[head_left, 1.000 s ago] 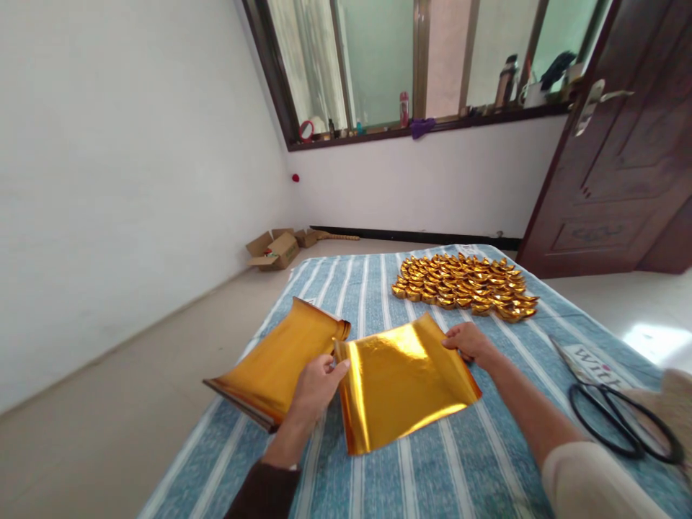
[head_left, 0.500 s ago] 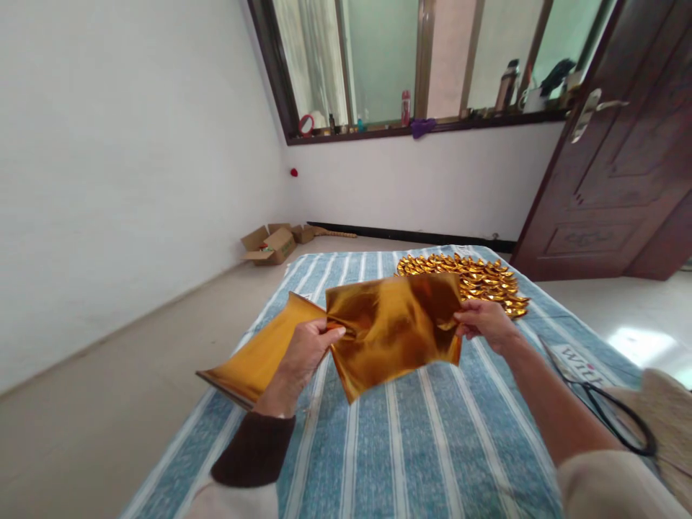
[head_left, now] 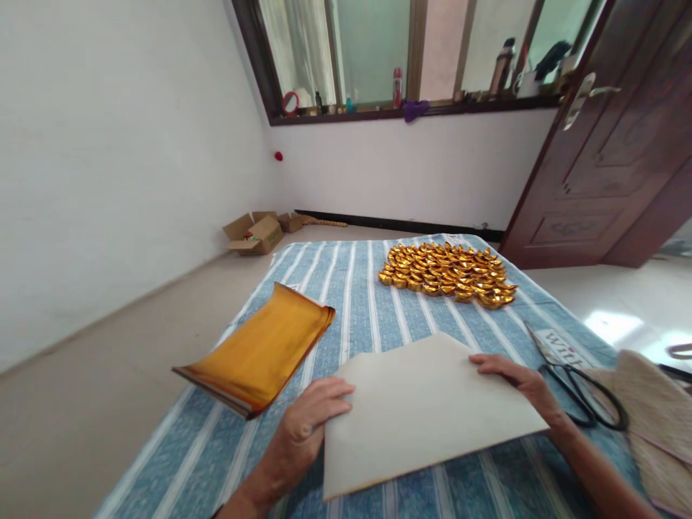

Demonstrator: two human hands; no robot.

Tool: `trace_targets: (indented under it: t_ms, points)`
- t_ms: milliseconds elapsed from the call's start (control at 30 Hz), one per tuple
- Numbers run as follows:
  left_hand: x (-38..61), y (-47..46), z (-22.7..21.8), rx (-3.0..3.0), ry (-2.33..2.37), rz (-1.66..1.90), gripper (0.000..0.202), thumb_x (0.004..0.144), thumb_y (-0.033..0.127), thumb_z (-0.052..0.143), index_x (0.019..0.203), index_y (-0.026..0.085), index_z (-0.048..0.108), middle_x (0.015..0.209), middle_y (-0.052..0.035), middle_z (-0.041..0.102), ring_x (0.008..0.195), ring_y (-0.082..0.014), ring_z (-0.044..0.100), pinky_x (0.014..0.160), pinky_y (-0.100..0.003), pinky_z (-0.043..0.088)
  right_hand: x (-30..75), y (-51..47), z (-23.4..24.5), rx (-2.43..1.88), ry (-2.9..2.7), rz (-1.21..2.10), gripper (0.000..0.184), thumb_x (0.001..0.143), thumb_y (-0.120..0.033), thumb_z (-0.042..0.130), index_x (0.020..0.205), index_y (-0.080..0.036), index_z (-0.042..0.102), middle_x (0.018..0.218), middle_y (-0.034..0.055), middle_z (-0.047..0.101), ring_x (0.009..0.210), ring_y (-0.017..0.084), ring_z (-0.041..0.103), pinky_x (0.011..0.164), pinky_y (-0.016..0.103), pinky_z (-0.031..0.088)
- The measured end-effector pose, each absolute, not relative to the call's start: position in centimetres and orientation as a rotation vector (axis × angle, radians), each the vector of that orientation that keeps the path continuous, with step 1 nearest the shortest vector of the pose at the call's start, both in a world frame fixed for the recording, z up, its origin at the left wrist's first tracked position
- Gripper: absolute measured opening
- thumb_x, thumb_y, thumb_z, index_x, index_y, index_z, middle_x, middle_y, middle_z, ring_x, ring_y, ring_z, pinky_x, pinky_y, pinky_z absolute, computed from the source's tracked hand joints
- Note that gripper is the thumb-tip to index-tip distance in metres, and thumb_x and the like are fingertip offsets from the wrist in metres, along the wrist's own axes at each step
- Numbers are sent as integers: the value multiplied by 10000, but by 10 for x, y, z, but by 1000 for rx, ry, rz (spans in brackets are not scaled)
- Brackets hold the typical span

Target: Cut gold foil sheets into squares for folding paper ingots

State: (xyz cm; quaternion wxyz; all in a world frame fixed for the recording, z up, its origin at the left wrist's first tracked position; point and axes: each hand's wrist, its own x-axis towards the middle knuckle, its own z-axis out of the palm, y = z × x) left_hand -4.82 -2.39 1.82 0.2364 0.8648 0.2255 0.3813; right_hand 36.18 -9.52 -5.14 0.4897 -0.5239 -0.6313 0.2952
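Observation:
Between my hands is a sheet of gold foil paper [head_left: 422, 414], its plain white back facing up and its far edge bent. My left hand [head_left: 313, 418] grips the left edge, fingers over the top and thumb hidden beneath. At the right side my right hand [head_left: 513, 378] holds the sheet the same way, fingertips on its upper face. Left of the sheet lies a stack of gold foil paper [head_left: 264, 346] with curled edges. Farther back, several folded gold paper ingots [head_left: 443, 274] sit in a dense cluster.
Everything rests on a blue and white striped cloth [head_left: 216, 454]. Black-handled scissors [head_left: 589, 396] lie at the right beside a beige fabric piece [head_left: 643, 418]. An open cardboard box [head_left: 256, 234] stands on the floor by the wall. A brown door [head_left: 600, 158] is at the right.
The held sheet has turned from its gold face to its white back and come down nearer to me. Both hands have lowered with it, and the view has shifted slightly.

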Motion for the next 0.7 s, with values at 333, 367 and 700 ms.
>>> trace_targets:
  t_ms: [333,367,700]
  points:
    - [-36,-17,36,2112,873,964,166,834,197,539,854,197,703,1264,-100,614,1173,-256,574,1014,-415,456,357,-83,-16,-1266,-1517,677,478,793,-698,706,887,-233,762,1159,106,618,1090,349,553,934,446,485]
    - [-35,-13,47,2138,851,1011,160,848,211,540,861,195,699,1278,-101,604,1202,-260,551,1042,-435,424,356,-80,-9,-1261,-1506,637,474,793,-699,707,892,-239,764,1173,101,611,1109,347,540,952,441,472]
    - [-57,-2,-10,2433,657,722,108,833,196,587,917,187,654,1123,-130,681,1144,-243,596,993,-402,465,351,-90,-51,-1270,-1792,672,497,908,-697,586,998,-239,756,1196,130,595,1169,336,499,1030,492,386]
